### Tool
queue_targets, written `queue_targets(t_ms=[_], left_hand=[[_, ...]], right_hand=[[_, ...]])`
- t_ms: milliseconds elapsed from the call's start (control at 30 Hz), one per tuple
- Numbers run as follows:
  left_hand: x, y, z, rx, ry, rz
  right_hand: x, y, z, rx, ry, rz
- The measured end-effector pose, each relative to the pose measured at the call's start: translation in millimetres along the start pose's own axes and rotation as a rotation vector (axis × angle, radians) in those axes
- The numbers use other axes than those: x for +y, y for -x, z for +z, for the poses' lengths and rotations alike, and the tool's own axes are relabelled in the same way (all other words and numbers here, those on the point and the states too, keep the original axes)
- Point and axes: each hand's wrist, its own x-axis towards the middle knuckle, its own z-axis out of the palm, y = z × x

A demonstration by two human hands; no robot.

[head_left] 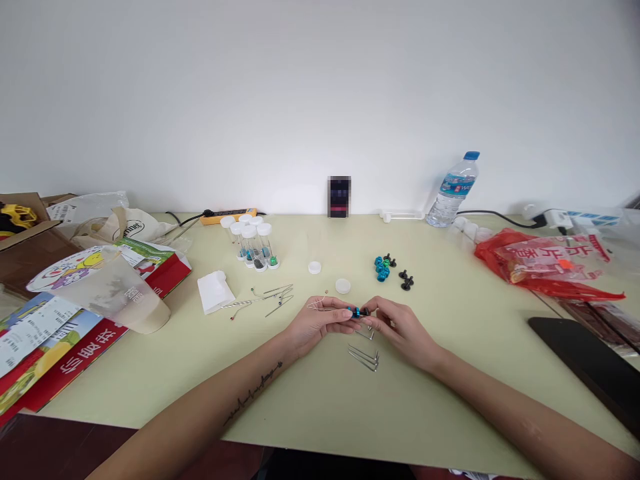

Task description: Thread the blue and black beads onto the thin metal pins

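Observation:
Between the thumb and fingers of my left hand is a small blue metallic fitting. A thin pale wire-like piece also passes by that hand; whether the hand grips it I cannot tell. My right hand pinches a small black flat-headed screw, touching the blue fitting end to end. Below the hands lie several L-shaped hex keys, one partly hidden under the fingers. Beyond them are a loose white cap, a group of blue fittings and several black screws.
Several white-capped clear tubes stand at the back left, near a white packet and thin metal pins. A plastic cup leans at left. A water bottle, red plastic bag and black phone-like slab are at right.

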Motion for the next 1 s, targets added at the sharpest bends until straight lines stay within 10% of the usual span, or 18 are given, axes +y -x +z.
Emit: queue_targets(t_ms=[1000], left_hand=[[1.0,-0.5,0.3,0.002,-0.019,-0.003]], right_hand=[[2.7,0.3,0.3,0.031,0.004,-0.026]])
